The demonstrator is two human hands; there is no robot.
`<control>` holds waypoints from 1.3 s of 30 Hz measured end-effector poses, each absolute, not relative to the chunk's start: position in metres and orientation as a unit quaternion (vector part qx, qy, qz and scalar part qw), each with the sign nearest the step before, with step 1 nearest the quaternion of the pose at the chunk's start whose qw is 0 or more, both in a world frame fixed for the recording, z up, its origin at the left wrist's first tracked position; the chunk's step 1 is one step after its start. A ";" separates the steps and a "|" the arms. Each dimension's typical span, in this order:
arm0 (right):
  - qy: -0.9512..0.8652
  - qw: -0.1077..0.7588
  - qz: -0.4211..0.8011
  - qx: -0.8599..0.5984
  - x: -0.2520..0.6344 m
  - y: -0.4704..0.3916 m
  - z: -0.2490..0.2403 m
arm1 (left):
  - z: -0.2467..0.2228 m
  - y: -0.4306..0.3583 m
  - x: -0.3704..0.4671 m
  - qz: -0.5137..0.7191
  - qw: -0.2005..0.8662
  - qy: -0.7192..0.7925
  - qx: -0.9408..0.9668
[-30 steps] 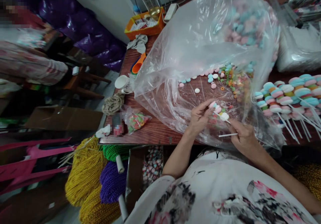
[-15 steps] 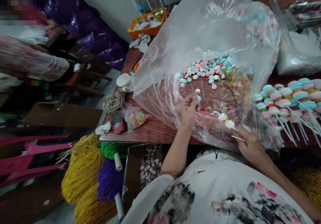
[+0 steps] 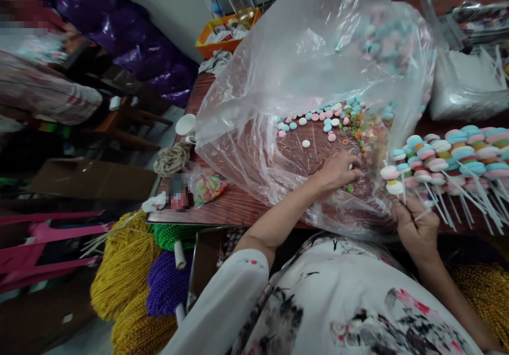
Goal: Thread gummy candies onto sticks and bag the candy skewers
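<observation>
One candy stick [image 3: 393, 180], a yellow ring set between its pale discs, is gripped by the right hand [image 3: 417, 225]. The left hand [image 3: 341, 169] is held half-curled above the counter [image 3: 246, 206]; whether anything is pinched cannot be told. One white disc [image 3: 306, 144] is set apart from a crowded cluster [image 3: 324, 115]. Pink and blue pieces are contained in one large clear bag [image 3: 298, 74], green and red ones in one small pouch [image 3: 209, 189].
</observation>
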State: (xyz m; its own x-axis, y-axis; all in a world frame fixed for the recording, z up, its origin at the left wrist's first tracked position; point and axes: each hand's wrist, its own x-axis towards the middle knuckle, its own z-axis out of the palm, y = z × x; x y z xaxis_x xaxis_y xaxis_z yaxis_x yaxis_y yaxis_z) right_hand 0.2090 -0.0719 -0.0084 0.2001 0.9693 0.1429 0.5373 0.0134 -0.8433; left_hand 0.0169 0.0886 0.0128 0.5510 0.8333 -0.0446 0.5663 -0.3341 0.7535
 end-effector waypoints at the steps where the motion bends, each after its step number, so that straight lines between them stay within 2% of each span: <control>1: -0.578 0.411 0.254 -0.658 0.209 -0.072 -0.007 | 0.011 0.091 0.019 0.144 0.331 0.434 0.825; 4: -0.604 0.383 0.248 -0.654 0.209 -0.073 -0.005 | 0.006 0.094 0.018 0.117 0.284 0.439 0.845; 12: -0.672 0.329 0.237 -0.620 0.207 -0.065 -0.010 | -0.011 0.084 0.005 0.214 0.300 0.419 0.830; 15: -0.680 0.326 0.220 -0.619 0.205 -0.064 -0.010 | -0.004 0.081 0.003 0.282 0.404 0.453 0.743; 20: -0.680 0.352 0.220 -0.604 0.197 -0.065 0.001 | 0.024 0.071 -0.011 0.405 0.707 0.430 0.389; 23: -0.677 0.376 0.237 -0.586 0.188 -0.063 0.008 | 0.038 0.059 -0.022 0.409 0.770 0.393 0.291; 29: -0.734 0.365 0.194 -0.539 0.177 -0.056 0.015 | 0.041 0.039 -0.037 0.403 0.783 0.383 0.278; 35: -0.787 0.248 0.184 -0.534 0.183 -0.057 0.024 | 0.034 0.035 -0.047 0.399 0.764 0.392 0.321; 39: -0.774 0.267 0.231 -0.526 0.187 -0.057 0.025 | 0.027 0.033 -0.048 0.399 0.774 0.392 0.296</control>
